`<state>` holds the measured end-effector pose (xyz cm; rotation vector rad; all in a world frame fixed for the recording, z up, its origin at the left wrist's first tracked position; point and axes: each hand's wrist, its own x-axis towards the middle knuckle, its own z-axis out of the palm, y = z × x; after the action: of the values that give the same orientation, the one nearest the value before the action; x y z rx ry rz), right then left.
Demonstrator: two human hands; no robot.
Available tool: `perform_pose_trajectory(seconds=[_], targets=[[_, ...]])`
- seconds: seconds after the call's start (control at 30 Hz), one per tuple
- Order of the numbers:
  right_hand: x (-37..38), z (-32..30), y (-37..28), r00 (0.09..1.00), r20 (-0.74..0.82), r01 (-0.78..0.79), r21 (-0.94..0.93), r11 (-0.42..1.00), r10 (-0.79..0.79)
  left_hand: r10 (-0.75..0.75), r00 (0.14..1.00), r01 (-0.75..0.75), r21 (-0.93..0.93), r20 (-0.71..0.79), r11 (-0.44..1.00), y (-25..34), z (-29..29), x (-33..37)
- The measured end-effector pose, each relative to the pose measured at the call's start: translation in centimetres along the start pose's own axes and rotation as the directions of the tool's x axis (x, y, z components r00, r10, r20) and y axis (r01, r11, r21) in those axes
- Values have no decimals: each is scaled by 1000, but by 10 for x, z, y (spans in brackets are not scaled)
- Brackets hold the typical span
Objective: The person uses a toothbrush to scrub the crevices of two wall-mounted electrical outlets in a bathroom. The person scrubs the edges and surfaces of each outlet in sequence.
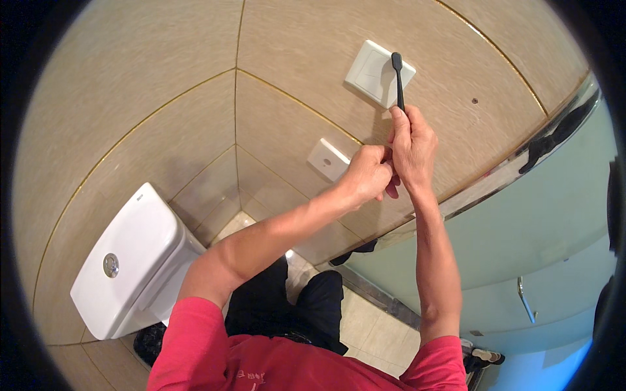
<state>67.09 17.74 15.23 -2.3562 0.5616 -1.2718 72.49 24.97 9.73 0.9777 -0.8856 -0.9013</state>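
A slim black toothbrush (399, 83) stands nearly upright from my right hand (414, 144), its head in front of a white wall switch plate (370, 70). The right thumb and fingers close round the handle; no bristles show from this side. Right up against that hand, slightly lower and to its left, is my left hand (368, 173), with curled fingers. Whatever the left fingers grip is hidden, and the toothbrush's lower end is out of sight behind the two hands.
A smaller white wall plate (327, 159) sits on the beige tiled wall (293, 52). At left stands a white toilet tank (127, 260) with a round flush button (111, 265). Along the right runs a curved frosted glass panel (482, 228) with a metal handle (525, 300).
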Motion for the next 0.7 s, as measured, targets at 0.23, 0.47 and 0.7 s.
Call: perform_pose_trajectory(seconds=[0.23, 0.47, 0.7], targets=[[-25, 15, 20, 983, 172, -41, -103, 994, 58, -137, 990, 138, 27, -45, 990, -23, -6, -20], [-24, 1, 9, 993, 29, -115, 207, 972, 111, 2, 1000, -2, -13, -31, 1000, -9, 3, -15], [-48, 7, 27, 952, 159, -288, 170, 942, 262, -120, 991, 122, 52, -54, 991, -34, 2, -23]])
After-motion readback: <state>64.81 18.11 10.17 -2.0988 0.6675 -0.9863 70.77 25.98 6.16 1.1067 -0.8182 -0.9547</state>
